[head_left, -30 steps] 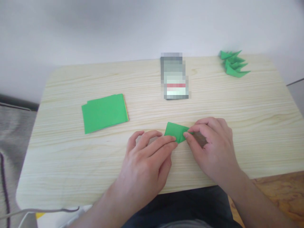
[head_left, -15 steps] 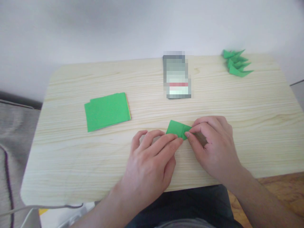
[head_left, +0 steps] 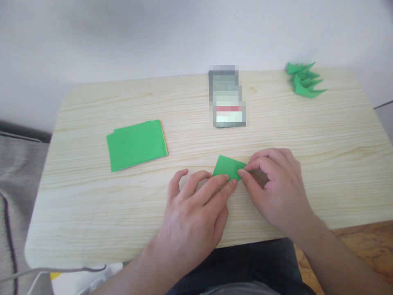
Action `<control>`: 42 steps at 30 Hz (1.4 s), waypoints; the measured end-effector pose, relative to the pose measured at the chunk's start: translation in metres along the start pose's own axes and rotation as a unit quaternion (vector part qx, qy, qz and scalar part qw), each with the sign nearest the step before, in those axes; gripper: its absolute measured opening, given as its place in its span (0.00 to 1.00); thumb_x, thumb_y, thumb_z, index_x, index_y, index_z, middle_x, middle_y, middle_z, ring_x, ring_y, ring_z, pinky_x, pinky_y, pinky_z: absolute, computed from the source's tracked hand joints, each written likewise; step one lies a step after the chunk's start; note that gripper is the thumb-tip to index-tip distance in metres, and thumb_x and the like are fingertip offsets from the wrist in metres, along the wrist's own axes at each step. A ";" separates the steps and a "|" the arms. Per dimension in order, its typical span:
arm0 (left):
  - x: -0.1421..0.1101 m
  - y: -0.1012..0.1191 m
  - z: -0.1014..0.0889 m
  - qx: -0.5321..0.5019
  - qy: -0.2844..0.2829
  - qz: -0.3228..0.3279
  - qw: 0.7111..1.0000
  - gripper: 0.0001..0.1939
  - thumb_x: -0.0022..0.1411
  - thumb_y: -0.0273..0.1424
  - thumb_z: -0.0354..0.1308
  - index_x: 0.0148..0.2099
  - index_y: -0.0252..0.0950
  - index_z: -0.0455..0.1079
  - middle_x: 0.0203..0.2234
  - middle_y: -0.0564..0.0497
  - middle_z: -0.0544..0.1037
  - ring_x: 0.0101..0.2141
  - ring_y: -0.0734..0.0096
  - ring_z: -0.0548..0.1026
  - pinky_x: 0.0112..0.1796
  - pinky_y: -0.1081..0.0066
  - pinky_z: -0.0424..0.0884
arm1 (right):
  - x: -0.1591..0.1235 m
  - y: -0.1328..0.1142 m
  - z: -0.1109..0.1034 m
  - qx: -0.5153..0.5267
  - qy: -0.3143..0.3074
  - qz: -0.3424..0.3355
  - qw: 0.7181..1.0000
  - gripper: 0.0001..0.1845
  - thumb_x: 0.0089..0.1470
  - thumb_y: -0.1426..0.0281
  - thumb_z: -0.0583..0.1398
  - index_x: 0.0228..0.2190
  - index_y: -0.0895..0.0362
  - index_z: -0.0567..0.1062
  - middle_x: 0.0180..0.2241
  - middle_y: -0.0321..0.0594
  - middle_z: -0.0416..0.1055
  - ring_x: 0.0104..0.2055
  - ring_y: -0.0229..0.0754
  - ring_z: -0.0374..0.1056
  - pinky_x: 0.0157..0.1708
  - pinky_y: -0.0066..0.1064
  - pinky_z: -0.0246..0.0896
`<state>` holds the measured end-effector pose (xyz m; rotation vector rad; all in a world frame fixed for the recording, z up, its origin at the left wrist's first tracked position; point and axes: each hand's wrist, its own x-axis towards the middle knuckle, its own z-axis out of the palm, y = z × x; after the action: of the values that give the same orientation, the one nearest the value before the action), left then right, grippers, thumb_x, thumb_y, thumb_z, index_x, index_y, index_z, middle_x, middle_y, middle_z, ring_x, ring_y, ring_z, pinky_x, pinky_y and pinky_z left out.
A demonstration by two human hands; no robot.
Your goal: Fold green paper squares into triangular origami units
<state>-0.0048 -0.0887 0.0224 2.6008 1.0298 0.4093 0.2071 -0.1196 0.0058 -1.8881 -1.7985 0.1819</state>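
A small folded piece of green paper (head_left: 226,164) lies on the table near its front edge, with a crease line toward its right end. My left hand (head_left: 196,209) rests over its lower edge; the index and middle fingertips press the paper flat while the other fingers are spread. Between thumb and index finger, my right hand (head_left: 276,184) pinches the paper's right end, which those fingertips partly hide.
A stack of green paper sheets (head_left: 138,145) sits to the left on the wooden table (head_left: 92,217). At the back stands a blurred phone-like device (head_left: 227,96). Several pointed folded green paper pieces (head_left: 307,84) are nested at the far right. A cable (head_left: 61,269) runs past the left front corner.
The left index fingertip has slid slightly right along the paper toward the crease. My right hand keeps its pinch. The whole view has shifted a little.
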 end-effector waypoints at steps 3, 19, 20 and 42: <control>-0.002 0.003 0.001 0.009 0.005 0.000 1.000 0.21 0.71 0.31 0.58 0.63 0.50 0.73 0.56 0.55 0.80 0.55 0.57 0.73 0.64 0.44 0.54 | 0.000 -0.004 0.000 0.001 0.004 0.015 1.000 0.05 0.57 0.68 0.67 0.32 0.52 0.75 0.39 0.41 0.76 0.46 0.52 0.68 0.48 0.48 0.59; -0.007 0.012 0.005 0.025 0.034 -0.013 0.999 0.22 0.70 0.32 0.60 0.64 0.47 0.72 0.56 0.53 0.81 0.54 0.60 0.76 0.70 0.41 0.41 | 0.002 -0.011 0.002 0.010 0.009 0.058 0.998 0.04 0.56 0.70 0.66 0.31 0.52 0.75 0.40 0.41 0.76 0.47 0.53 0.67 0.49 0.49 0.58; -0.007 0.012 0.005 0.025 0.036 -0.012 0.999 0.22 0.70 0.32 0.60 0.64 0.47 0.72 0.56 0.54 0.81 0.54 0.60 0.76 0.70 0.41 0.41 | 0.002 -0.011 0.002 0.011 0.011 0.058 0.998 0.05 0.56 0.70 0.66 0.31 0.52 0.75 0.40 0.41 0.76 0.47 0.53 0.67 0.49 0.49 0.58; -0.007 0.015 0.007 0.043 0.029 -0.004 0.999 0.21 0.70 0.33 0.59 0.64 0.46 0.73 0.58 0.54 0.80 0.52 0.57 0.77 0.70 0.35 0.39 | 0.001 -0.010 0.003 0.015 0.012 0.066 0.998 0.06 0.55 0.70 0.67 0.29 0.52 0.74 0.40 0.40 0.76 0.47 0.52 0.67 0.49 0.48 0.58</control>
<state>0.0019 -0.1049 0.0208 2.6733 1.1007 0.4505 0.1971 -0.1175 0.0079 -1.9801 -1.6474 0.2303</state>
